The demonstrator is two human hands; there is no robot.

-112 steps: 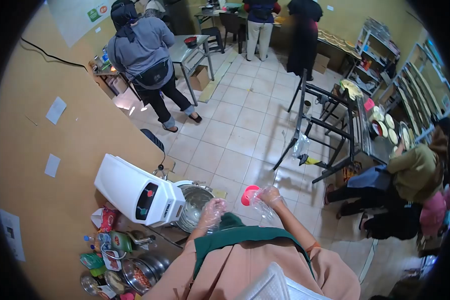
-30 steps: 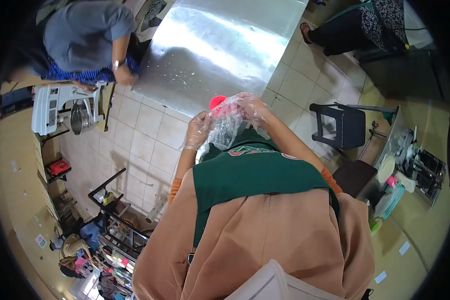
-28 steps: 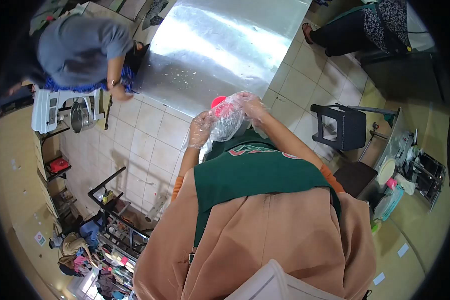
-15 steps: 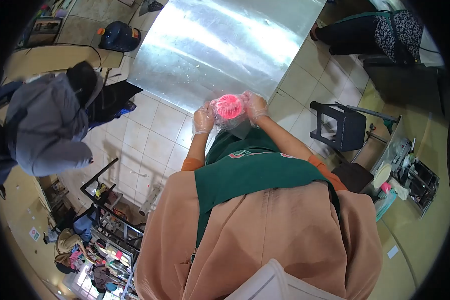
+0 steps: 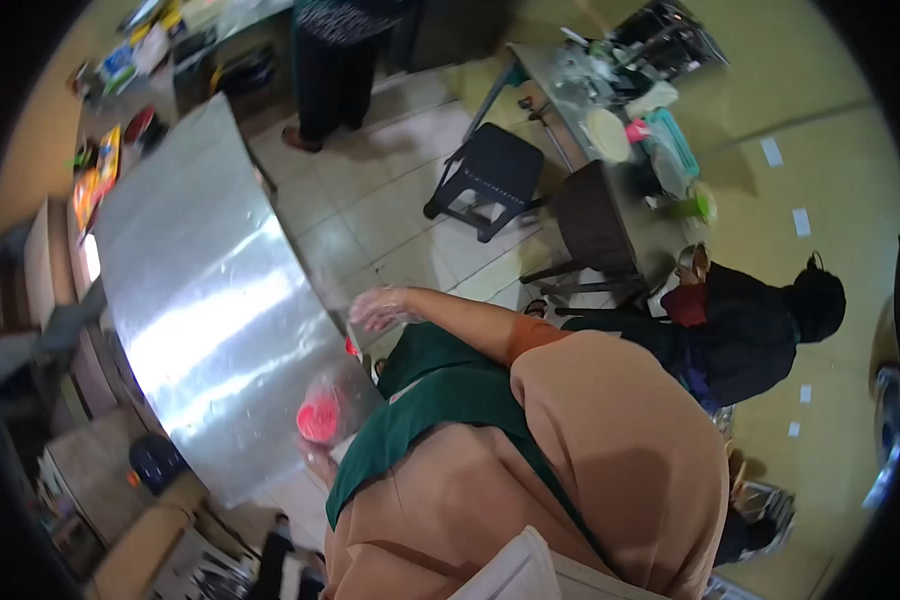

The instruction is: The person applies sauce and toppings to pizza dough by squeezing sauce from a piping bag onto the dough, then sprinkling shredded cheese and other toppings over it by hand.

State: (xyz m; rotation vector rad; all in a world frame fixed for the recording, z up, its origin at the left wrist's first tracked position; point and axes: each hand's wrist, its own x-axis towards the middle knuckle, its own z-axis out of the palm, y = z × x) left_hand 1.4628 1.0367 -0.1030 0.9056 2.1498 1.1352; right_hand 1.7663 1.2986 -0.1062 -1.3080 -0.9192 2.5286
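A bright pink round piece in clear plastic (image 5: pixel 319 418) is at the near edge of the metal table (image 5: pixel 185 215). My left hand (image 5: pixel 316 458), in a clear plastic glove, grips its lower side; the fingers are partly hidden. Away from it, my right hand (image 5: pixel 378 308) hangs beyond the table's right edge, also gloved in clear plastic. Its fingers stretch out, with nothing visible in them. A small red thing (image 5: pixel 352 346) shows at the table edge just below the right hand.
A black stool (image 5: pixel 490 180) and a dark chair (image 5: pixel 595 220) stand on the tiled floor to the right. Beyond them is a side table with a cream round lid (image 5: pixel 607 135). One person (image 5: pixel 335 80) stands at the back, another (image 5: pixel 740 325) at right. A blue water jug (image 5: pixel 157 460) is lower left.
The view has turned to the right. My right hand has let go of the plastic around the pink piece and moved away, opening. The left hand stays with the pink piece.
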